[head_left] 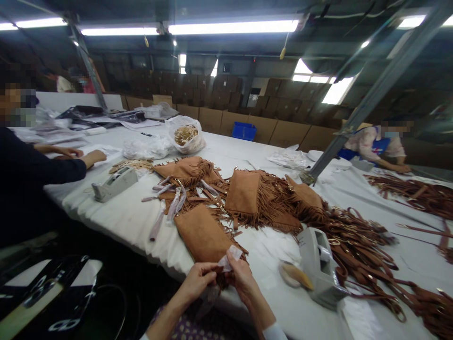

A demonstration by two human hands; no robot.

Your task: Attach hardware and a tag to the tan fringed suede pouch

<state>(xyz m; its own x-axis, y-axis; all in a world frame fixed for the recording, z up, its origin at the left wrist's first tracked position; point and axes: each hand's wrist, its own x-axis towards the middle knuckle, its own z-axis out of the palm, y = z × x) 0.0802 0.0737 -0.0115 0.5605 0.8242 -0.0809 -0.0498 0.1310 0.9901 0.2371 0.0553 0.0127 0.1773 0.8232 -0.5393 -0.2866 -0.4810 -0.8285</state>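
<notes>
At the table's near edge my two hands come together in front of a brown fringed bag [203, 231]. My right hand [242, 274] pinches a small piece of thin white paper [230, 256] between thumb and fingers. Just beside it, my left hand [201, 278] is closed in a pinch at the lower edge of the paper; what lies between its fingertips is partly hidden. Below the hands hangs something brown with a clear wrapping, too blurred to name. More brown fringed bags [244, 191] lie behind, some with straps wrapped in thin film.
A tape dispenser [320, 269] stands at right, another tape dispenser [115, 184] at left. Brown straps [368, 255] pile up on the right. Behind are a plastic bag of tan pieces [186, 134] and a blue bin [244, 131]. Co-workers stand left and far right; a metal post [368, 94] rises from the table.
</notes>
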